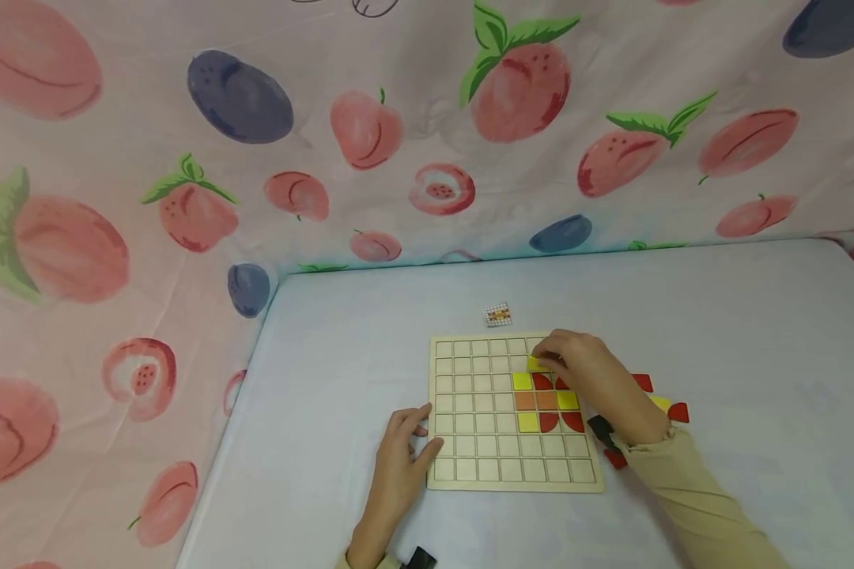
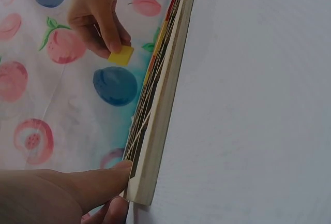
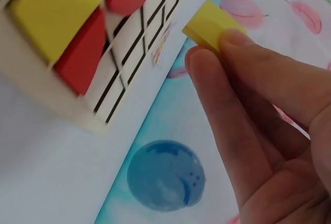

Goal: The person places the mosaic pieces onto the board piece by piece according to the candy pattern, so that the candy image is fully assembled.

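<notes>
My right hand point(image 1: 587, 371) pinches a yellow square tile point(image 3: 209, 25) between thumb and fingertips, over the upper right part of a wooden grid board point(image 1: 473, 466). The left wrist view shows that tile held above the board's surface. Beneath and in front of the hand, several tiles fill grid cells: yellow squares point(image 1: 529, 423), orange squares point(image 1: 525, 401) and red rounded-corner pieces point(image 1: 573, 421). Part of this group is hidden by the right hand. My left hand point(image 1: 398, 450) rests at the board's left edge, its thumb and fingertips touching the rim.
Loose red pieces point(image 1: 678, 412) and a yellow piece point(image 1: 660, 403) lie right of the board, partly behind the right forearm. A small patterned card point(image 1: 498, 314) lies beyond the board's far edge. A fruit-print cloth point(image 1: 398, 95) hangs behind the white table point(image 1: 327, 356).
</notes>
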`<state>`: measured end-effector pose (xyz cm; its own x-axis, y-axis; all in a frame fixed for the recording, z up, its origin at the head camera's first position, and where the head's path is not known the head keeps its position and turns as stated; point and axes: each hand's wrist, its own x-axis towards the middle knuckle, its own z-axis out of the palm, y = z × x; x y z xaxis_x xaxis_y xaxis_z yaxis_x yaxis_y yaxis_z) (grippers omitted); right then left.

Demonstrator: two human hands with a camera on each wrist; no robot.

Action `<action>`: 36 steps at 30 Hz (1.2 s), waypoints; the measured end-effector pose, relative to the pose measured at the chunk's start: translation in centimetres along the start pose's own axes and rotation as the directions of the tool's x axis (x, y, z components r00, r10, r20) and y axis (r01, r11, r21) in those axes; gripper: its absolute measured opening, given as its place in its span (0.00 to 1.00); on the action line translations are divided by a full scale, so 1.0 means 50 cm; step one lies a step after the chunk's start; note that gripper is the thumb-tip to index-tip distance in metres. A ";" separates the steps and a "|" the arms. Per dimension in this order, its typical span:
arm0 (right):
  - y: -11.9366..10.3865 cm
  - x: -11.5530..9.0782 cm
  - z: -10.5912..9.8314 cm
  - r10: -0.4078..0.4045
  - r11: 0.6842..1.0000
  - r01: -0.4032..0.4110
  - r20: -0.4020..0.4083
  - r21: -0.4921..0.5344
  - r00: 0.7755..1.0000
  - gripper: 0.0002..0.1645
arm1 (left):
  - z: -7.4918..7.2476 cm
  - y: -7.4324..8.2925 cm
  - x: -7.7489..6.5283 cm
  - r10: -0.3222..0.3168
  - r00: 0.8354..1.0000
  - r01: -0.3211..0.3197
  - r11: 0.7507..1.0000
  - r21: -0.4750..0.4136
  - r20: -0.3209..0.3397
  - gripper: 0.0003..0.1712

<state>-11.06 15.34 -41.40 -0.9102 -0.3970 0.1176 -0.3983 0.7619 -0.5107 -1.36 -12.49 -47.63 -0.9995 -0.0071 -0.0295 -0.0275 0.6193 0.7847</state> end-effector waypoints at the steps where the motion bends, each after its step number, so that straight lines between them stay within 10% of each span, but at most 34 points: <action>1: -0.002 0.002 0.003 -0.008 1.000 0.008 0.003 -0.005 1.000 0.06 | 0.000 0.000 0.000 0.000 1.000 0.000 1.000 0.002 0.001 0.29; 36: -0.027 0.032 0.070 -0.068 0.996 0.063 0.084 0.059 0.994 0.05 | 0.001 0.001 -0.001 0.007 1.000 -0.007 1.000 0.017 -0.003 0.29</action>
<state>-11.57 11.86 -43.52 -0.8685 -0.4891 0.0799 -0.4473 0.7043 -0.5513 -1.31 -12.43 -47.60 -0.9998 -0.0052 -0.0216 -0.0200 0.6324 0.7743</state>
